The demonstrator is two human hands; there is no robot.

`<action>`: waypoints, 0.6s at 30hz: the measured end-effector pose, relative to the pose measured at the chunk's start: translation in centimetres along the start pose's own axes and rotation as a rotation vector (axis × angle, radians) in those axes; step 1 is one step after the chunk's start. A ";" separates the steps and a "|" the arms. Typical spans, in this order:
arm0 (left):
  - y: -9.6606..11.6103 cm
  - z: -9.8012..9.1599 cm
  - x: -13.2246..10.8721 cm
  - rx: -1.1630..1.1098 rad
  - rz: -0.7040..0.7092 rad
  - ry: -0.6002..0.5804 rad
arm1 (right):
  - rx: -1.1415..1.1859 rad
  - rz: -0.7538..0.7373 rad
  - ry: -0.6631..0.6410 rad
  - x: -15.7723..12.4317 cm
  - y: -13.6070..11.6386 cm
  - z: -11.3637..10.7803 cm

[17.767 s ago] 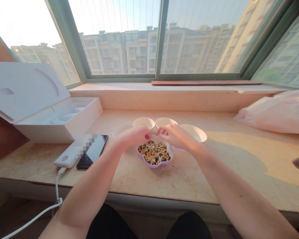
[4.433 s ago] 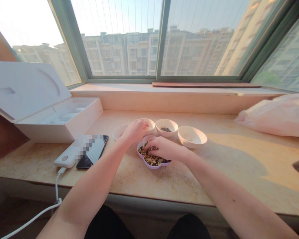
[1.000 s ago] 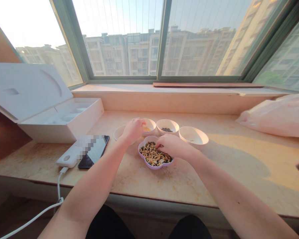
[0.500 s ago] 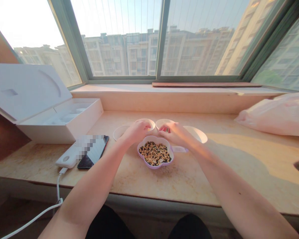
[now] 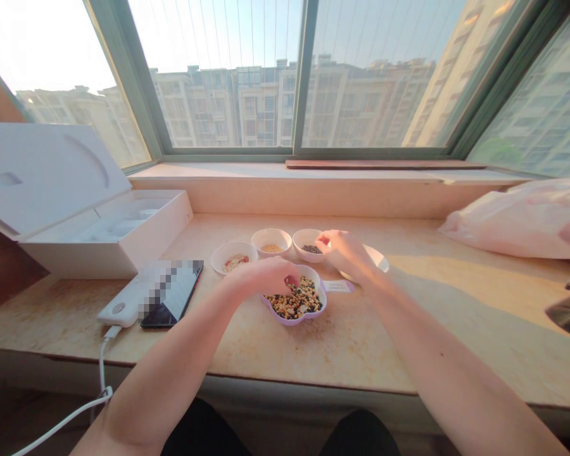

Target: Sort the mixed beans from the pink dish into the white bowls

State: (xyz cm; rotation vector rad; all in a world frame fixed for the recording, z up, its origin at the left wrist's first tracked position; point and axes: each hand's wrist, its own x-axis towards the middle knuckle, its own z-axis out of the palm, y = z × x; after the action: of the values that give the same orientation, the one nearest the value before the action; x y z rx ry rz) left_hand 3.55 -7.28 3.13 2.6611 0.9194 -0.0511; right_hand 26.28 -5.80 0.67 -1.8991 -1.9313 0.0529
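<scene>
On the window ledge (image 5: 408,329), the purple dish (image 5: 292,320) sits nearest the person, heaped with mixed beans (image 5: 298,303). The far row of small bowls holds little: the pale-bean bowl (image 5: 218,259), the yellow-bean bowl (image 5: 271,235) and the dark-bean bowl (image 5: 300,252) are barely covered, and the fourth bowl (image 5: 379,259) is half hidden, so most sorting looks undone. The left hand (image 5: 266,278) dips into the dish and the right hand (image 5: 344,250) hovers at the dark-bean bowl. Both have their fingertips pinched, but I cannot tell whether they hold a bean. The lobed dish has no clear long axis; the row runs left to right.
</scene>
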 end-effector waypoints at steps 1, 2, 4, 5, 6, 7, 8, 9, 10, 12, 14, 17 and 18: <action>0.1 0.0 0.0 0.006 0.021 -0.035 | -0.001 0.004 -0.002 0.0 0.0 0.1; 0.1 0.0 0.0 0.015 0.044 -0.072 | -0.002 0.007 -0.002 0.0 0.0 0.1; 0.2 -0.1 0.1 0.032 0.082 -0.112 | -0.004 0.012 0.000 0.0 -0.1 0.3; 0.2 -0.1 0.2 0.038 0.090 -0.122 | -0.001 0.015 0.003 0.1 -0.1 0.3; 0.2 -0.1 0.2 0.045 0.089 -0.129 | 0.005 0.018 0.007 0.1 -0.2 0.3; 0.2 -0.1 0.3 0.049 0.083 -0.133 | 0.011 0.021 0.012 0.1 -0.2 0.3; 0.3 -0.1 0.3 0.053 0.078 -0.138 | 0.017 0.022 0.016 0.1 -0.3 0.3; 0.3 -0.1 0.3 0.057 0.075 -0.143 | 0.022 0.020 0.020 0.1 -0.3 0.3; 0.3 -0.2 0.4 0.057 0.074 -0.148 | 0.024 0.018 0.024 0.1 -0.4 0.2; 0.4 -0.2 0.4 0.047 0.070 -0.154 | 0.028 0.016 0.033 0.1 -0.4 0.2; 0.4 -0.2 0.5 0.031 0.065 -0.167 | 0.032 0.017 0.039 0.2 -0.4 0.1; 0.3 -0.1 0.7 0.014 0.065 -0.180 | 0.037 0.020 0.039 0.2 -0.5 0.0; 0.2 0.0 0.7 0.008 0.066 -0.178 | 0.039 0.021 0.035 0.1 -0.5 0.0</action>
State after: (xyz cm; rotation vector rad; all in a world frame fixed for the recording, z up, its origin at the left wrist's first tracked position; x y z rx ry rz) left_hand 4.29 -7.00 3.14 2.6405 0.7759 -0.2718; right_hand 25.78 -5.70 0.89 -1.8827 -1.8743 0.0624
